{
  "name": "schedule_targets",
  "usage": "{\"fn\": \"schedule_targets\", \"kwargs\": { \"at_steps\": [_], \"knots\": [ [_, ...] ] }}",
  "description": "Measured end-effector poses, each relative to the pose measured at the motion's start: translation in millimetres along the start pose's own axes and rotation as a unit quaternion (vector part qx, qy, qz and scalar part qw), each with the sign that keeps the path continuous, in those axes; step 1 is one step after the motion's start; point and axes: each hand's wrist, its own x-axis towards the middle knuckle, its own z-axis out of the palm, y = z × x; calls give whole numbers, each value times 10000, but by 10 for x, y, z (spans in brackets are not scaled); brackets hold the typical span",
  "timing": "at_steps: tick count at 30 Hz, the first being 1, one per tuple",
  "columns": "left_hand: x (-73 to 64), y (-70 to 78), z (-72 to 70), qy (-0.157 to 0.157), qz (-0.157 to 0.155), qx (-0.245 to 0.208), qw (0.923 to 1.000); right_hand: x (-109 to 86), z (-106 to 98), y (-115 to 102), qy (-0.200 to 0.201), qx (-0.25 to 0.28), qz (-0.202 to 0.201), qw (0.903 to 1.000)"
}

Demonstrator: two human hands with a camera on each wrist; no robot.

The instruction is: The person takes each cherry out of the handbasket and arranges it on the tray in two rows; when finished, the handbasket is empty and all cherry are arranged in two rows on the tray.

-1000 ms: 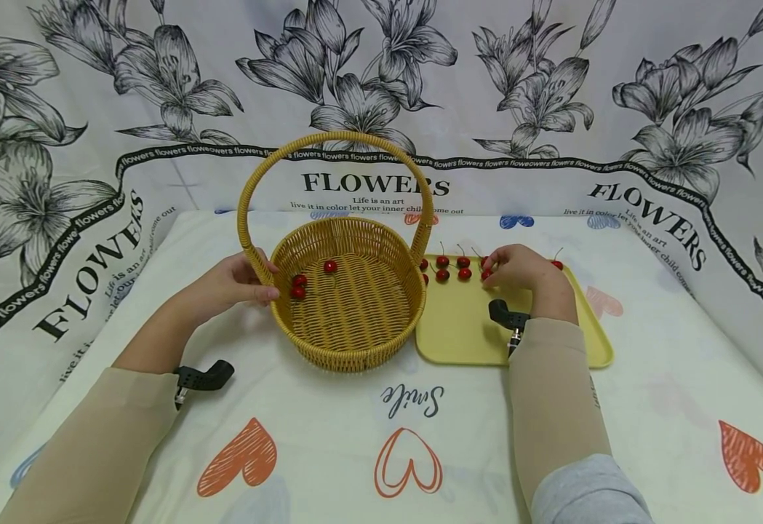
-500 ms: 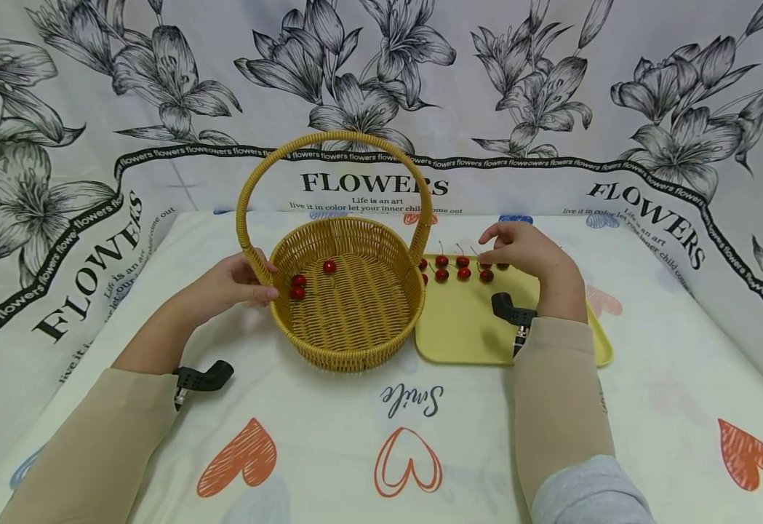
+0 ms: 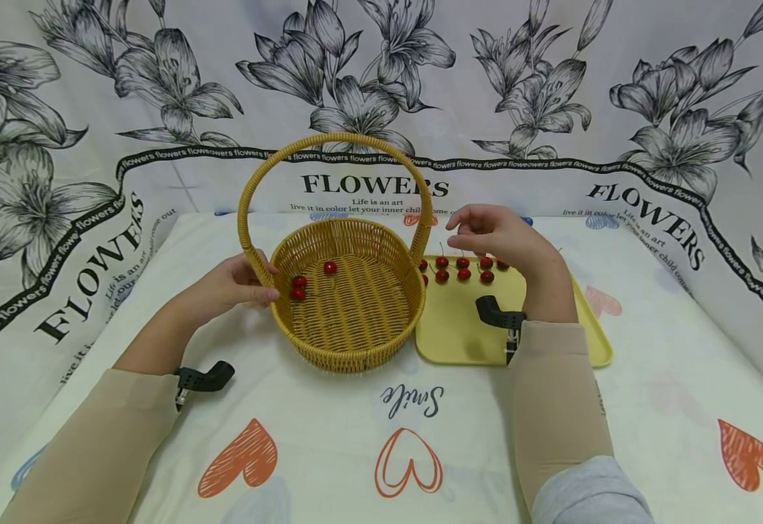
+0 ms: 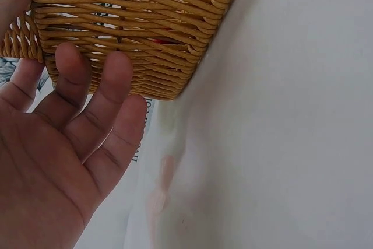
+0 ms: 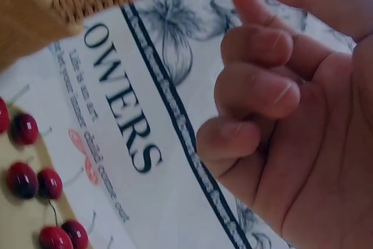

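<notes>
A round wicker basket with a tall arched handle stands mid-table. Three red cherries lie inside, toward its left and back. My left hand holds the basket at its left side, by the handle's base; in the left wrist view several fingers lie along the woven wall. Right of the basket is a yellow tray with several stemmed cherries along its far edge. Above that edge hovers my right hand, fingers loosely curled, with nothing visible between thumb and fingertips. It hides part of the tray's far right.
A white cloth printed with hearts covers the table. Behind it hangs a flower-printed backdrop. The basket's upright handle arches over its opening, and its right side is close against the tray's left edge.
My right hand has risen from the cherries on the tray and moved left, toward the basket. The left hand and the basket have stayed put, as have the three cherries in it.
</notes>
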Motion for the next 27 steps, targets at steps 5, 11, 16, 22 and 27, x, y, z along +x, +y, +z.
{"fn": "schedule_targets", "kwargs": {
  "at_steps": [5,11,16,22,27],
  "knots": [
    [4,16,-13,-1,-11,43,10000,59,188,-163,-725,483,-566,9946],
    [6,5,-39,-28,53,60,10000,150,528,-406,-1448,26,-450,9884],
    [-14,-7,-60,-12,48,26,10000,310,900,-460,-1899,-304,-840,9777],
    [-36,-12,-45,10,39,-168,9999,416,1207,-500,-2125,-868,-1015,9680],
    [-18,-15,-16,-124,147,-278,9994,505,1293,-633,-2121,-1751,-969,9565]
  ]
}}
